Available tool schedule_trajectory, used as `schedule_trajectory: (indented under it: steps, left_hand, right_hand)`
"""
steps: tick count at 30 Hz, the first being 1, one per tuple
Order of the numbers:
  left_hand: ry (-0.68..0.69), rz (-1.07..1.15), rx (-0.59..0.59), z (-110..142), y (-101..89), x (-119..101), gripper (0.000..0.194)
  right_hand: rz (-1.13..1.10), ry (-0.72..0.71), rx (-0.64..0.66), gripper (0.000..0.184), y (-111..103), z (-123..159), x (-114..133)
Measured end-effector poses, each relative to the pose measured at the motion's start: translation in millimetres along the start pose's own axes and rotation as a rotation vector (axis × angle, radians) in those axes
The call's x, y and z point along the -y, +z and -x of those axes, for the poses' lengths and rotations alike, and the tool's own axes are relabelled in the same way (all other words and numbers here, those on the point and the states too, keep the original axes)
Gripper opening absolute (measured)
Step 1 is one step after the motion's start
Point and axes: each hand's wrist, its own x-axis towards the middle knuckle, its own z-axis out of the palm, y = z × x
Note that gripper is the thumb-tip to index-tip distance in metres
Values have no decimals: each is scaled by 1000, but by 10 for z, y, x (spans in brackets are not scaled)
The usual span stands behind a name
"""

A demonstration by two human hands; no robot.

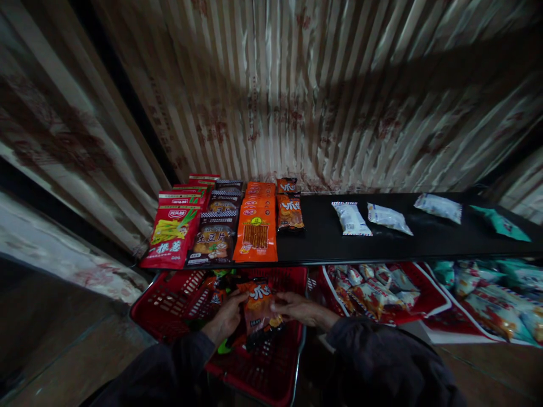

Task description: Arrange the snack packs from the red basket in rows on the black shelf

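Between my two hands is an orange and black snack bag (257, 311), held upright over a red plastic basket (278, 379). My left hand (227, 318) grips the bag's left edge, and my right hand (301, 309) pinches its right side. More dark and green packets lie in the basket, partly hidden by my hands. On the black shelf (316, 246) above, two bags of the same orange and black kind (290, 212) stand one behind the other. Left of them are orange packets of stick snacks (255, 232), dark brown potato-chip bags (213, 237) and red packets (172, 234), in rows.
Two white packets (351, 219) (389, 217), another white packet (439, 208) and a teal packet (500, 222) lie spread along the shelf's right part. Below it stand more red baskets (436, 308) full of snack bags. A corrugated, curtain-like wall (271, 102) rises behind the shelf.
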Motion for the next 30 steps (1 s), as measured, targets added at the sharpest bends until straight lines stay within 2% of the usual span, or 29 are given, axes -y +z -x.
schedule_trajectory:
  steps: [3,9,13,17,20,23,27,30]
  left_hand:
    - [-6,12,-8,28,15,3,40]
    - [-100,-14,-7,45,23,24,50]
    - [-34,-44,52,28,-1,29,55]
    - [-18,-95,73,68,25,-23,62]
    - [-22,-117,138,121,53,-68,66]
    - [-18,-144,212,174,74,-86,66]
    - [-5,-179,198,223,105,-79,59]
    - [7,-198,204,243,132,-81,51]
  right_hand:
    - [-75,26,-9,72,-6,-17,-6]
    - [-145,13,-17,59,-9,-23,5]
    - [-228,24,-59,56,-13,-33,-2]
    - [-299,25,-31,62,-25,-16,25]
    - [-321,34,-18,64,-23,31,72]
    - [-320,38,-22,59,-20,93,107]
    - [-304,16,-29,52,-32,170,129]
    - [-290,6,12,56,-58,213,156]
